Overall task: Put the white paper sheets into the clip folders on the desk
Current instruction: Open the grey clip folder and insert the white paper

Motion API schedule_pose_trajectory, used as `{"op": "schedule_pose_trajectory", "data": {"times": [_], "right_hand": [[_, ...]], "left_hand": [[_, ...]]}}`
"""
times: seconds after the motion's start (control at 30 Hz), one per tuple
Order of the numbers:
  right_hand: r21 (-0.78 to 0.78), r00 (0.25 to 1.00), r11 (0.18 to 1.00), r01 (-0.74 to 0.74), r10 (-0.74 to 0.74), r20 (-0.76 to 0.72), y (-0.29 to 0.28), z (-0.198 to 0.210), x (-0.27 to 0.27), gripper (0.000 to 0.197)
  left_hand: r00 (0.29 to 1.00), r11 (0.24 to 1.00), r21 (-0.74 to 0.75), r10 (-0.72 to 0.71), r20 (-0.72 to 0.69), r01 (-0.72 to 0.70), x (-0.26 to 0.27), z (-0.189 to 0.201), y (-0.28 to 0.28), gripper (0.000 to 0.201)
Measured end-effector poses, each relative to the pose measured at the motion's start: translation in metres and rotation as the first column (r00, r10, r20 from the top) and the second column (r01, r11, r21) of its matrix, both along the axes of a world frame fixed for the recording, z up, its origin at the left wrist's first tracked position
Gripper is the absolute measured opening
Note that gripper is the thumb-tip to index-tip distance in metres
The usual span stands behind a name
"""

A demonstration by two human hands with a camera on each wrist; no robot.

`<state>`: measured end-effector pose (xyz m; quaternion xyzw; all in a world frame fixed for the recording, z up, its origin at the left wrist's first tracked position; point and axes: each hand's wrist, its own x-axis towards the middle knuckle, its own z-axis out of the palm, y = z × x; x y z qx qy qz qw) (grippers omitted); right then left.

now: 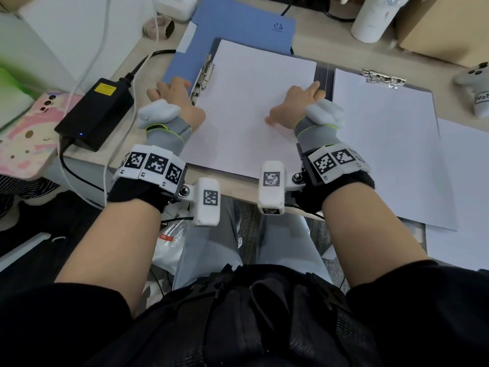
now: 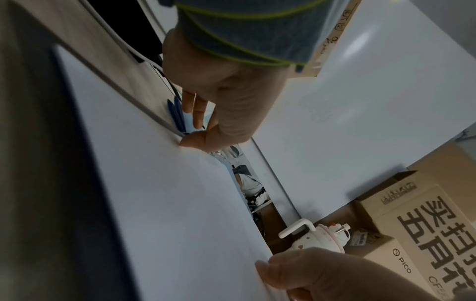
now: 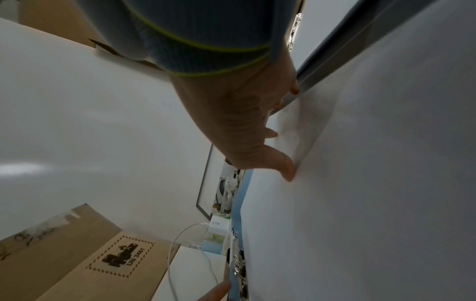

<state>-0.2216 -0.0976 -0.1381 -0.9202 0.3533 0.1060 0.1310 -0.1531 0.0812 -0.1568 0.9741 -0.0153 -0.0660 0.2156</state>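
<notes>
A stack of white paper sheets (image 1: 251, 107) lies on the left half of an open dark clip folder (image 1: 323, 75), beside its metal side clip (image 1: 205, 75). My left hand (image 1: 172, 92) is at the stack's left edge by that clip. In the left wrist view its thumb (image 2: 192, 142) sits on the paper (image 2: 167, 203) with the fingers behind the edge, pinching it. My right hand (image 1: 299, 102) rests on the stack's right edge near the spine, thumb (image 3: 288, 171) pressing the sheet (image 3: 360, 183). The folder's right half holds more paper (image 1: 383, 144) under a top clip (image 1: 383, 78).
A blue folder (image 1: 238, 25) lies under the open one at the back. A black power adapter (image 1: 98, 109) with cables and a pink phone (image 1: 31, 128) sit to the left. A white bottle (image 1: 373, 17), cardboard box (image 1: 444, 27) and grey plush (image 1: 473, 86) stand at the back right. Loose sheets (image 1: 463, 181) lie far right.
</notes>
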Motion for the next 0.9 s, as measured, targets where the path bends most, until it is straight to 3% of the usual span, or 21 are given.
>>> {"op": "schedule_pose_trajectory", "data": {"times": [0.07,0.17,0.37,0.6,0.7,0.83,0.9], "right_hand": [[0.015,1.0,1.0,-0.009,0.01,-0.018,-0.004,-0.004,0.003,0.056],[0.027,1.0,0.999,-0.027,0.027,0.011,-0.006,-0.007,0.006,0.048],[0.103,0.998,0.994,0.04,-0.045,0.043,-0.012,-0.008,0.003,0.074],[0.112,0.996,0.993,0.038,-0.047,0.08,-0.015,-0.009,0.002,0.071],[0.108,0.995,0.994,0.035,-0.045,0.085,-0.015,-0.011,0.003,0.07],[0.103,0.996,0.994,0.021,-0.03,0.085,-0.013,-0.014,0.003,0.067],[0.097,0.996,0.995,0.013,-0.021,0.081,-0.013,-0.015,0.003,0.068]], "left_hand": [[0.999,0.999,0.007,-0.036,0.012,0.036,0.009,0.001,-0.005,0.055],[0.997,0.992,-0.097,-0.078,0.004,0.078,0.016,0.005,-0.015,0.055],[0.993,0.985,-0.126,-0.12,-0.02,0.117,0.03,0.005,-0.034,0.048],[0.992,0.969,-0.221,-0.122,-0.023,0.114,0.041,0.002,-0.037,0.047],[0.993,0.923,-0.366,-0.114,0.043,0.122,0.043,-0.002,-0.035,0.05],[0.982,0.809,-0.582,0.031,0.188,0.086,0.041,-0.004,-0.029,0.042],[0.99,0.757,-0.65,0.034,0.137,0.064,0.039,-0.006,-0.025,0.036]]}}
